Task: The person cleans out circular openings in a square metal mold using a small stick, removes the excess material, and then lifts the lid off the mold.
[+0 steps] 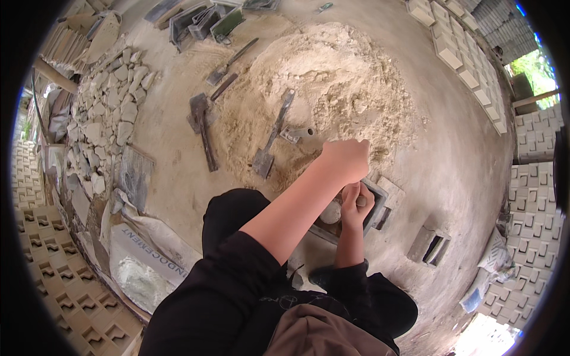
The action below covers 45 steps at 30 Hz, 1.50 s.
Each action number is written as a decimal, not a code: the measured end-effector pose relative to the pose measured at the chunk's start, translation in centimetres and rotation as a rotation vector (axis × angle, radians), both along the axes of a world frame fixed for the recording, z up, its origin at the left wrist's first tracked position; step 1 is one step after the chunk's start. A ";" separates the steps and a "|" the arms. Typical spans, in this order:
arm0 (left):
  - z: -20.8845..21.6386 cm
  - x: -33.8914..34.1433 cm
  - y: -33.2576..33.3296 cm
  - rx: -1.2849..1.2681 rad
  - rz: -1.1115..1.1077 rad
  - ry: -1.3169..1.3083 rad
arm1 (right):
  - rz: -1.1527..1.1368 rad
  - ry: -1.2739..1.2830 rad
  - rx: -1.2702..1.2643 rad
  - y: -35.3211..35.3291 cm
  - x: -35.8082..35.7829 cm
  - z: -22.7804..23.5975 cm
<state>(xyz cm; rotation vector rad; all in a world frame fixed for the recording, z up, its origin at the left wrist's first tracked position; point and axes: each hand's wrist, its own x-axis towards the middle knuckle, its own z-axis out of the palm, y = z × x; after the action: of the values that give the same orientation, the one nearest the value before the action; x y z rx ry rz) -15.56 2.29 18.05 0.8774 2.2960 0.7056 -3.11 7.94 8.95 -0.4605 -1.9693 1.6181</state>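
Head view showed the left hand fisted over the dark mould on the ground by the sand pile; whether the fist held anything could not be told. Right hand was wrapped around a short rod-like tool inside the mould. Filling looked underway, not finished: the mould was not yet turned out. One finished-looking block sat near on the right, rows of cast blocks beyond. Shovel lay idle in the sand.
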 end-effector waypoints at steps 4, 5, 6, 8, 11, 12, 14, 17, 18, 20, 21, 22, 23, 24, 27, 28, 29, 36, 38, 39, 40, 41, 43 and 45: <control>-0.4 0.2 0.6 0.009 0.026 0.032 | 0.126 -0.023 0.030 1.2 1.2 -3.2; -0.5 0.1 0.7 0.002 0.030 0.050 | 0.181 -0.044 0.047 1.7 1.4 -4.0; -0.4 -0.1 0.6 0.014 0.029 0.056 | 0.197 -0.093 -0.065 1.4 0.9 -2.9; -0.3 0.4 0.1 0.029 0.027 0.045 | 0.225 0.002 -0.061 1.0 0.8 -0.8; 0.0 0.3 0.3 0.008 0.003 0.002 | 0.205 0.012 -0.051 1.0 1.5 -1.6; 0.0 0.0 0.6 -0.007 0.002 0.018 | 0.181 -0.017 -0.067 0.6 1.6 -2.5; -0.4 -0.2 0.4 -0.041 0.013 0.047 | 0.195 -0.060 -0.058 0.7 1.5 -3.8; 0.1 0.0 0.2 -0.041 -0.048 0.043 | 0.260 0.006 -0.139 0.9 0.7 -1.9; 0.2 0.1 0.2 -0.035 -0.039 0.022 | 0.275 -0.027 -0.176 1.0 1.5 -1.5; 0.2 0.2 0.2 -0.023 -0.018 -0.021 | 0.336 -0.057 -0.127 1.2 1.5 -1.1; 0.1 0.2 0.3 -0.037 -0.014 -0.034 | 0.354 -0.080 -0.098 1.3 1.8 -0.9; 0.3 -0.3 0.1 -0.045 -0.009 -0.035 | 0.388 -0.067 -0.069 1.3 1.4 -2.1; 0.6 -0.5 0.0 -0.054 -0.005 -0.036 | 0.394 -0.090 -0.085 1.6 2.0 -2.8; 0.3 -0.3 -0.1 -0.039 0.018 0.019 | 0.403 -0.109 -0.102 1.6 1.9 -2.9; 0.0 0.1 0.2 0.007 -0.023 0.099 | 0.388 -0.046 -0.109 1.5 1.4 -2.9; 0.0 0.1 0.0 0.006 -0.011 0.060 | 0.466 -0.063 -0.137 1.6 1.4 -1.2; -0.1 0.1 -0.1 0.005 0.002 0.020 | 0.544 -0.080 -0.164 1.6 1.2 -0.1; 0.0 0.0 -0.1 -0.004 0.000 0.042 | 0.358 -0.092 -0.201 1.9 1.6 -1.0; -0.1 0.3 -0.1 0.024 0.027 0.019 | 0.369 0.116 -0.223 2.3 1.4 -0.6; -0.1 0.6 -0.1 0.036 0.035 0.002 | 0.409 0.272 -0.276 2.4 1.1 -0.3; -0.2 0.4 -0.2 0.008 0.028 -0.015 | 0.415 0.245 -0.299 2.4 1.1 0.1; -0.3 0.0 -0.4 -0.020 0.021 -0.032 | 0.421 0.219 -0.322 2.3 1.1 0.4; 0.0 -0.1 0.2 -0.026 -0.009 -0.028 | 0.389 0.129 -0.271 2.3 0.7 -1.4; -0.1 -0.1 0.3 -0.016 -0.008 0.009 | 0.354 0.071 -0.229 2.5 0.3 -2.0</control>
<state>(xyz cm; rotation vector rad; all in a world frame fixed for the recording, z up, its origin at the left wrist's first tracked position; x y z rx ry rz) -15.63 2.56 17.94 0.8834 2.3013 0.6799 -2.77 10.40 6.97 -0.1374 -1.8992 2.0620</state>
